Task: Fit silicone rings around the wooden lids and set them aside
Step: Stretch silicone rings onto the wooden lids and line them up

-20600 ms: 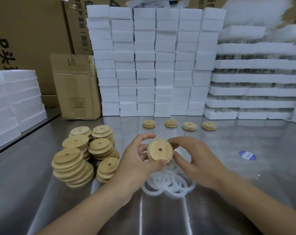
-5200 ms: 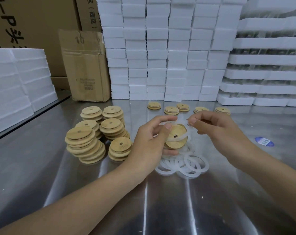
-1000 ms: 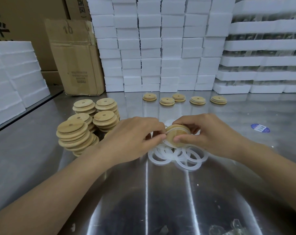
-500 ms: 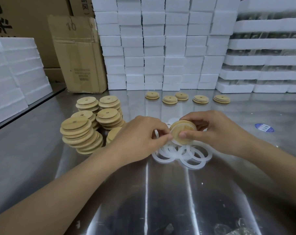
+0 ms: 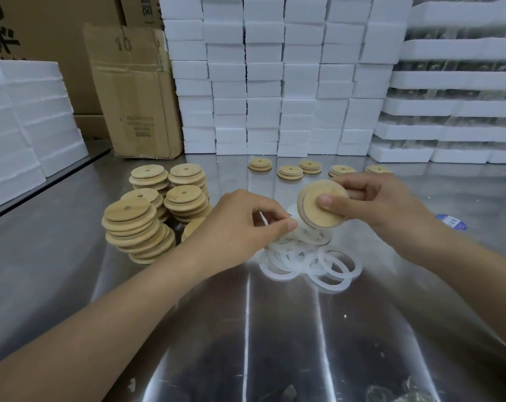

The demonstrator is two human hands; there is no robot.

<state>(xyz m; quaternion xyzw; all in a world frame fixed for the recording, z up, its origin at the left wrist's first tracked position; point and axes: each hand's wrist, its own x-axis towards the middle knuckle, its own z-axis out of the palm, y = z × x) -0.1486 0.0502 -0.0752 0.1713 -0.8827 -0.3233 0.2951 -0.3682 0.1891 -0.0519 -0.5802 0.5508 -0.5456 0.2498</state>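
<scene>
Head view: I see the wooden lid (image 5: 315, 219) lifted off the table (image 5: 275, 329), tilted, gripped by the right hand (image 5: 391, 204) with the thumb across its face and fingers behind; a pale band runs along its left edge. Just below it lies the pile of silicone rings (image 5: 312, 262). The left hand (image 5: 240, 224) sits at that pile with thumb and forefinger drawn together; whether they pinch a ring I cannot tell. Left of it are the stacks of bare lids (image 5: 147, 216). Farther back lies a row of lids (image 5: 289, 172), then foam blocks (image 5: 275, 82) and a cardboard box (image 5: 135, 91).
</scene>
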